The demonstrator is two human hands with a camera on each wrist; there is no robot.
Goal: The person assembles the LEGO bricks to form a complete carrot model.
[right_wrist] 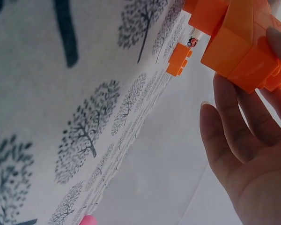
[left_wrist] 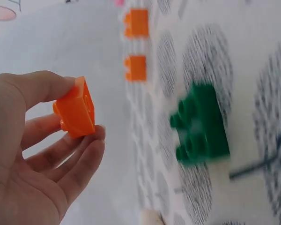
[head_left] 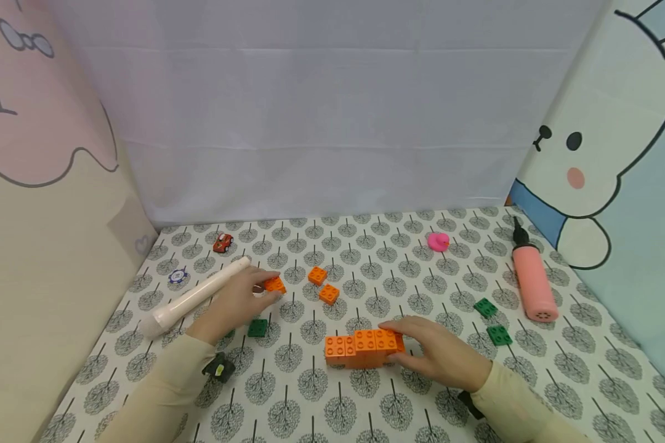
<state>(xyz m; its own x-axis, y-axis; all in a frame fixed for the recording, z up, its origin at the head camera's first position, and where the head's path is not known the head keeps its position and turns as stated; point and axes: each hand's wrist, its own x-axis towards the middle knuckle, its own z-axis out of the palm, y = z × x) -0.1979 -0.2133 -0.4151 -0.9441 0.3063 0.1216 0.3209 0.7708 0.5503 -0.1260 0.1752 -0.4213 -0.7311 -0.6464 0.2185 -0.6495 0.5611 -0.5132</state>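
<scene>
My left hand pinches a small orange toy brick between thumb and fingers. In the left wrist view that brick is held above the cloth, its studs facing the palm. My right hand grips the right end of a row of joined orange bricks, which is stepped higher at the right. The right wrist view shows thumb and fingers around this joined piece. Two loose orange bricks, one farther and one nearer, lie between the hands. A green brick sits beside my left hand.
A white tube lies left of my left hand, near a poker chip and a red toy car. Two green bricks, a pink pump and a pink duck are at right. A curtain closes the back.
</scene>
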